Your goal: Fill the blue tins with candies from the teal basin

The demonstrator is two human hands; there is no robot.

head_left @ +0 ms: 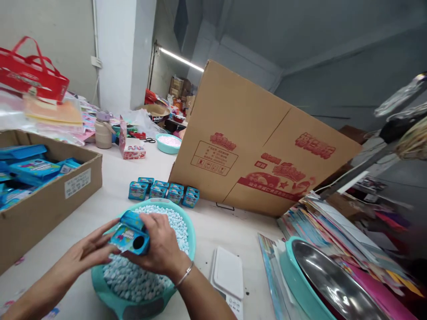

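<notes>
My right hand point(160, 243), with a bracelet at the wrist, wraps around a small blue printed carton point(128, 238) from its right side. The carton has a dark round hole in its face, and a flap stands up at its top. At its left edge, the fingers and thumb of my left hand point(95, 249) grip the same carton. Just below both hands is a turquoise basin point(191, 231) full of small pale-blue pellets point(133, 278). Behind the basin several similar blue cartons point(158, 191) stand in short rows.
At left sits a cardboard box point(50, 213) holding blue cartons. A large cardboard sheet point(250, 138) leans behind the table. On the right are a white scale point(227, 273), a turquoise tub point(293, 275) with a metal bowl point(333, 280), and stacked printed sheets point(353, 240). A bottle point(103, 131) stands farther back.
</notes>
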